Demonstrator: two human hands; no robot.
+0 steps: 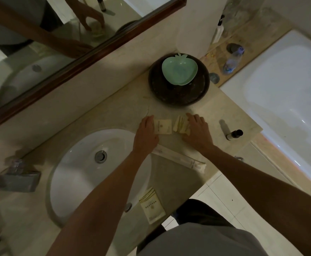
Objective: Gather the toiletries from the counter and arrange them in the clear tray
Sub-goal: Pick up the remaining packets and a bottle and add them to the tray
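Fingertips of both hands press down on small cream toiletry packets on a bathroom counter: the left hand lies flat with its fingers together along the left edge of a single printed packet, while the right hand spreads its fingers slightly over a fanned stack of packets just beside it to the right; neither hand has visibly closed around anything, and whether the thumbs grip underneath cannot be told. Nearer the person, a long paper-wrapped item lies across the counter beneath the forearms, and another bundle of packets sits at the near edge beside the white sink. A small dark-capped bottle stands to the right, well apart from the hands. Farther back, a green apple-shaped dish rests on a dark round bowl. A clear, boxy object at the far left of the sink may be the tray, though it is too blurred to be sure. By this evidence the gathering is only beginning: no toiletry appears to be in a tray yet, and the packets, the long item and the bottle all remain to be collected.
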